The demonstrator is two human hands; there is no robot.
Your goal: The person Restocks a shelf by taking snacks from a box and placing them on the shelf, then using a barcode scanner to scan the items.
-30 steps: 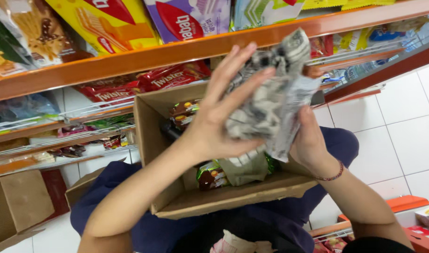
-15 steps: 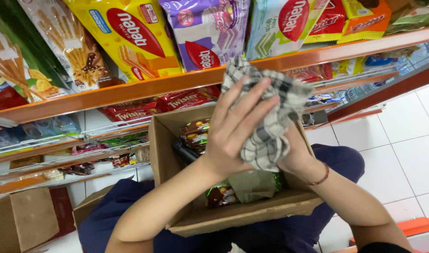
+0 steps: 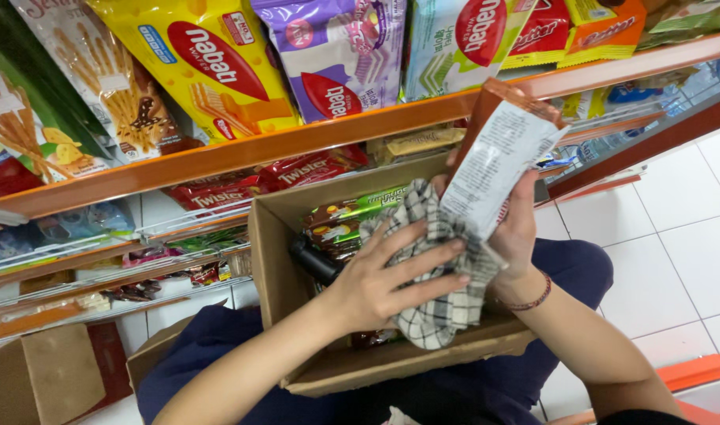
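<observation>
My right hand [image 3: 517, 228] grips a flat snack packet [image 3: 502, 157], white on its back with a brown top edge, fingers wrapped round its lower part. The packet stands nearly upright, its long axis running from my palm up and slightly to the right, the brown end pointing at the orange shelf edge [image 3: 297, 142] above. My left hand [image 3: 391, 279] lies just left of and below the packet, fingers spread flat over a black-and-white checked cloth [image 3: 443, 303] and pressing it against the packet's lower end; the cloth bunches between both hands and hangs below them. All this is held over an open cardboard box [image 3: 269, 260] resting on my lap, with green and brown wrapped snacks [image 3: 348, 220] and a dark bottle [image 3: 313, 260] inside at the far side. Big biscuit bags [image 3: 218, 63] line the shelf above the box. White floor tiles [image 3: 675, 236] show to my right.
</observation>
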